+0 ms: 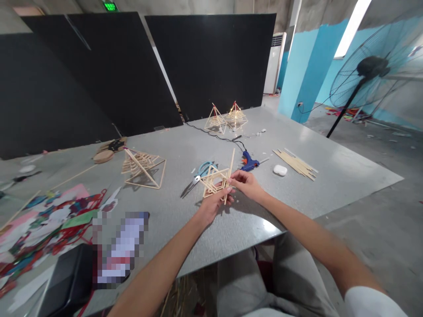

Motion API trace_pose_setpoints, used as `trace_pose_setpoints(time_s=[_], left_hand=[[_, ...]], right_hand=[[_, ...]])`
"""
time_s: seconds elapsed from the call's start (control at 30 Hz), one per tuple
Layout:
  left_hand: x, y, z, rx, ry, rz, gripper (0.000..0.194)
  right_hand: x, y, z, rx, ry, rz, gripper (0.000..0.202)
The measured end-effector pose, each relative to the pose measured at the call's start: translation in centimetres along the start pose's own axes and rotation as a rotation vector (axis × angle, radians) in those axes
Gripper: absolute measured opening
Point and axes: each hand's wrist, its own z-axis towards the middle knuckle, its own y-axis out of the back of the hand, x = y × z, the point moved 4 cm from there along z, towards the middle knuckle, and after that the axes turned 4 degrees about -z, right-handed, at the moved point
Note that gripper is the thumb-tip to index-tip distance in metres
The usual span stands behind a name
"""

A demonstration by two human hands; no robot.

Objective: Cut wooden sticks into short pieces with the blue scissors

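Note:
Near the table's front edge, my left hand (214,203) holds a small frame of thin wooden sticks (211,179) from below, its fingers wrapped round the lower part. My right hand (246,183) pinches a longer stick (232,160) against the frame's right side. This stick stands nearly upright and reaches above the frame. Just behind and left of the frame lie blue-handled scissors (205,168) and dark-jawed pliers (190,187). A blue glue gun (249,162) rests beyond my right hand.
A stick pyramid (145,169) stands left; two red-tipped pyramids (214,121) (235,116) stand at the back. Right are a white case (280,170) and loose sticks (295,164). Colored scraps (49,218), a blurred-out phone (124,246) and a black box (68,281) lie front left.

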Motion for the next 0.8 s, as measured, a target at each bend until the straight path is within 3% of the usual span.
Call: trace_pose_setpoints(time_s=[0.8], left_hand=[[-0.28, -0.08, -0.13, -0.019, 0.016, -0.011, 0.049]], right_hand=[[-0.18, -0.05, 0.0, 0.021, -0.021, 0.02, 0.045]])
